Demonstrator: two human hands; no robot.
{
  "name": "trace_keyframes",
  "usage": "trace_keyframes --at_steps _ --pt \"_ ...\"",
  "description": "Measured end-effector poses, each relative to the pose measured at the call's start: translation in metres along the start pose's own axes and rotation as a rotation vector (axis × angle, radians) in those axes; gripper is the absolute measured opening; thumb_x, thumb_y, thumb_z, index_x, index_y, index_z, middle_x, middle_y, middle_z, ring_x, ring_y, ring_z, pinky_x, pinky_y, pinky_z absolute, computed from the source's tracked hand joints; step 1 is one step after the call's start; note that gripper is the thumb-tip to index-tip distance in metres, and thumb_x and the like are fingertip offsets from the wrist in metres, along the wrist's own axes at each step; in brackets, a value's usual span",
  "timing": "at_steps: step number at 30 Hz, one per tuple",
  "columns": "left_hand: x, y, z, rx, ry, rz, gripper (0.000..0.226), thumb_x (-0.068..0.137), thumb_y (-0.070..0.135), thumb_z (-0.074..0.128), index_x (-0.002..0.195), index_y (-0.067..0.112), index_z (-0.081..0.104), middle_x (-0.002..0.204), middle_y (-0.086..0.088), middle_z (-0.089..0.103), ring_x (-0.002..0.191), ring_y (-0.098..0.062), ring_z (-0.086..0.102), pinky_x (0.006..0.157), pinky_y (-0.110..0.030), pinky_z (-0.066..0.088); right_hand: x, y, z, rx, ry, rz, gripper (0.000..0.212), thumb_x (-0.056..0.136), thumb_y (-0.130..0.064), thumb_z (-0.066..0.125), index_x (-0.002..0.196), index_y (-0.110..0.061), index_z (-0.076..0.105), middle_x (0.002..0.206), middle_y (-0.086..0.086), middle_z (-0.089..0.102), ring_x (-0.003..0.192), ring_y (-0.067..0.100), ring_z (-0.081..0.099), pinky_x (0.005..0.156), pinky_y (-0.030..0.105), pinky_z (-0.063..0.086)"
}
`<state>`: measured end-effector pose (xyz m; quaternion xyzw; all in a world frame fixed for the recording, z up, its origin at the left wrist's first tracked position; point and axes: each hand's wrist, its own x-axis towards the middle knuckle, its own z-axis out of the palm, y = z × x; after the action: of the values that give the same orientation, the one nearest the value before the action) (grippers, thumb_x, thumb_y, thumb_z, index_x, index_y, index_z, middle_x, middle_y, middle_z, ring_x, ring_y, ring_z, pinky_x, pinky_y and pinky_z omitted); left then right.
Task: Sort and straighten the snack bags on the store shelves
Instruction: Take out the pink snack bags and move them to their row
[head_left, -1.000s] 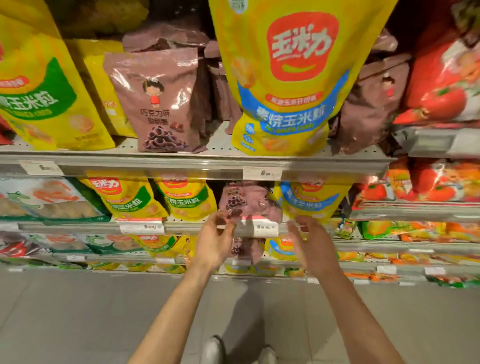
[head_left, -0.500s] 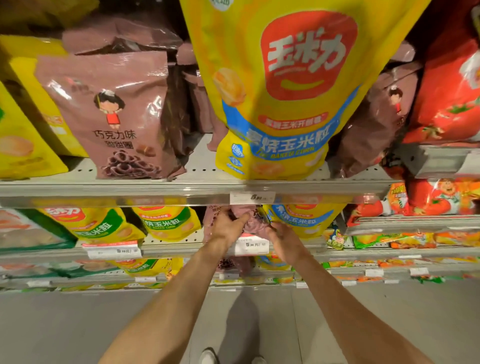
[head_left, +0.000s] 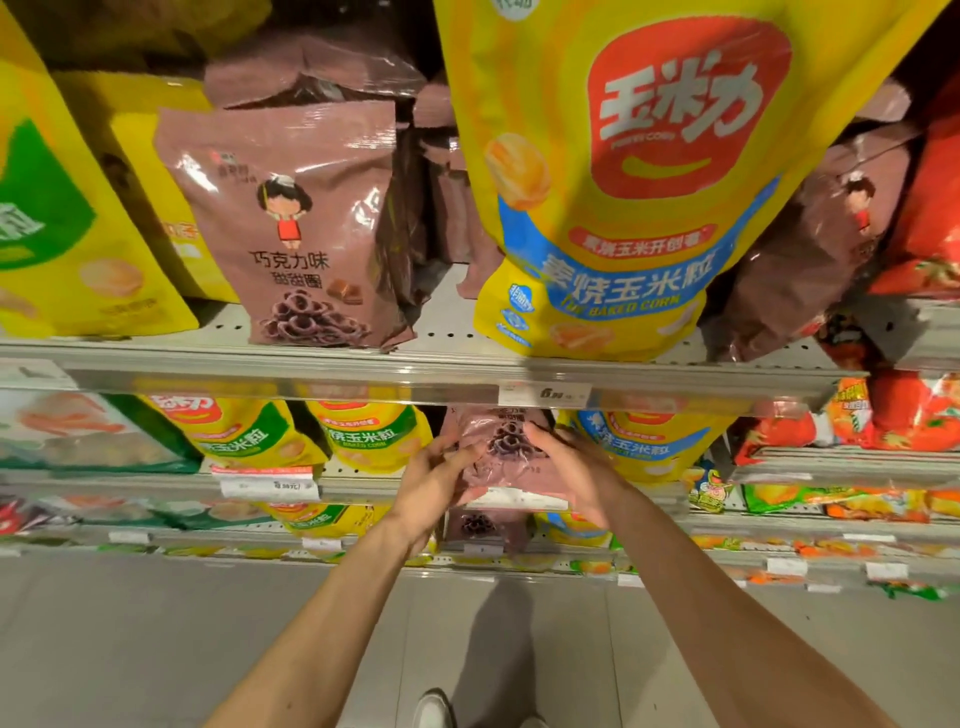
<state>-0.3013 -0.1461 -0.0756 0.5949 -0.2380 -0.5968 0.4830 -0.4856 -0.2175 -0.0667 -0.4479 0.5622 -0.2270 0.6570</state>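
A brown chocolate-ring snack bag (head_left: 501, 457) stands on the second shelf between yellow corn bags. My left hand (head_left: 436, 480) grips its left side and my right hand (head_left: 574, 470) grips its right side, fingers curled round the bag's edges. The bag's top is hidden under the upper shelf edge (head_left: 363, 376). A matching brown bag (head_left: 291, 228) stands upright on the upper shelf, left of a large yellow and blue corn bag (head_left: 613, 208) that leans forward over the shelf edge.
Yellow and green corn bags (head_left: 363, 436) sit left of the held bag, a yellow and blue one (head_left: 639, 441) to its right. Red snack bags (head_left: 914, 415) fill the right shelves. More brown bags (head_left: 810, 244) lean at upper right. Grey floor tiles lie below.
Both hands went from reaching with spread fingers to closing on the brown bag's sides. The view has moved closer to the shelves.
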Motion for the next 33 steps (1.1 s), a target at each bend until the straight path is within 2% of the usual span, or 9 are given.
trace_keyframes --at_steps 5,8,11,14,18,22,25,30,33 --pt "0.016 -0.014 -0.014 0.332 0.197 0.125 0.010 0.104 0.021 0.058 0.113 0.021 0.063 0.116 -0.007 0.071 0.117 -0.030 0.068 0.106 -0.042 0.051 0.002 0.003 -0.006 0.029 0.080 -0.116 0.026 0.090 -0.036 0.076 0.114 -0.029 0.072 0.116 -0.011 0.073 0.120 0.012 0.064 0.106 0.028 0.043" --pt "0.032 -0.031 -0.024 0.781 0.292 0.185 0.025 0.103 0.026 0.058 0.119 0.009 0.068 0.120 -0.015 0.072 0.116 -0.036 0.065 0.099 -0.039 0.051 0.000 0.001 -0.018 0.044 0.074 -0.149 0.025 0.096 -0.022 0.071 0.120 -0.017 0.071 0.098 -0.008 0.073 0.087 -0.001 0.069 0.073 0.010 0.048" --pt "0.044 -0.043 -0.029 1.096 0.338 0.175 0.039 0.102 0.042 0.048 0.109 0.010 0.070 0.113 -0.018 0.074 0.109 -0.039 0.065 0.093 -0.041 0.050 -0.008 0.000 -0.024 0.014 0.070 -0.127 0.028 0.094 -0.019 0.072 0.121 -0.011 0.069 0.088 -0.004 0.075 0.068 0.001 0.069 0.055 0.016 0.051" --pt "0.055 -0.049 -0.027 1.209 0.379 0.162 0.053 0.100 0.053 0.036 0.097 0.016 0.073 0.108 -0.014 0.075 0.107 -0.038 0.062 0.092 -0.040 0.048 -0.012 0.004 -0.029 0.003 0.047 -0.119 0.027 0.093 -0.018 0.073 0.119 -0.012 0.070 0.101 0.003 0.080 0.082 0.011 0.076 0.063 0.024 0.059" --pt "0.065 -0.048 -0.019 1.089 0.377 0.129 0.043 0.099 0.050 0.053 0.091 0.016 0.077 0.099 -0.016 0.077 0.100 -0.040 0.065 0.081 -0.041 0.055 -0.015 0.007 -0.034 0.005 0.038 -0.106 0.025 0.092 -0.020 0.075 0.116 -0.017 0.070 0.105 0.001 0.080 0.095 0.017 0.077 0.081 0.040 0.064" --pt "0.068 -0.047 -0.010 0.839 0.382 0.089 0.033 0.100 0.039 0.062 0.092 0.010 0.075 0.098 -0.019 0.077 0.096 -0.039 0.071 0.080 -0.039 0.053 -0.014 0.007 -0.037 0.000 0.032 -0.102 0.030 0.092 -0.022 0.075 0.121 -0.016 0.070 0.110 0.001 0.079 0.100 0.018 0.076 0.073 0.026 0.060" --pt "0.068 -0.047 -0.006 0.536 0.383 0.103 0.017 0.098 0.024 0.068 0.089 0.012 0.062 0.098 -0.016 0.076 0.098 -0.035 0.072 0.089 -0.041 0.055 -0.013 0.006 -0.041 -0.008 0.029 -0.096 0.028 0.092 -0.024 0.075 0.119 -0.016 0.071 0.109 0.000 0.079 0.099 0.016 0.076 0.072 0.021 0.057" --pt "0.039 -0.034 -0.006 0.350 0.346 0.168 0.013 0.098 0.008 0.064 0.086 0.005 0.065 0.084 -0.010 0.072 0.087 -0.033 0.071 0.089 -0.043 0.058 -0.010 0.008 -0.043 0.047 0.020 -0.079 0.044 0.086 -0.037 0.080 0.124 -0.019 0.069 0.110 -0.002 0.079 0.098 0.015 0.075 0.089 0.035 0.059" --pt "0.018 -0.033 -0.013 0.319 0.293 0.193 0.022 0.098 0.011 0.067 0.077 0.012 0.061 0.082 -0.011 0.074 0.082 -0.027 0.071 0.088 -0.043 0.057 -0.010 0.006 -0.040 0.175 0.007 -0.046 0.040 0.087 -0.031 0.079 0.123 -0.018 0.067 0.106 -0.001 0.079 0.081 0.009 0.074 0.071 0.026 0.056"
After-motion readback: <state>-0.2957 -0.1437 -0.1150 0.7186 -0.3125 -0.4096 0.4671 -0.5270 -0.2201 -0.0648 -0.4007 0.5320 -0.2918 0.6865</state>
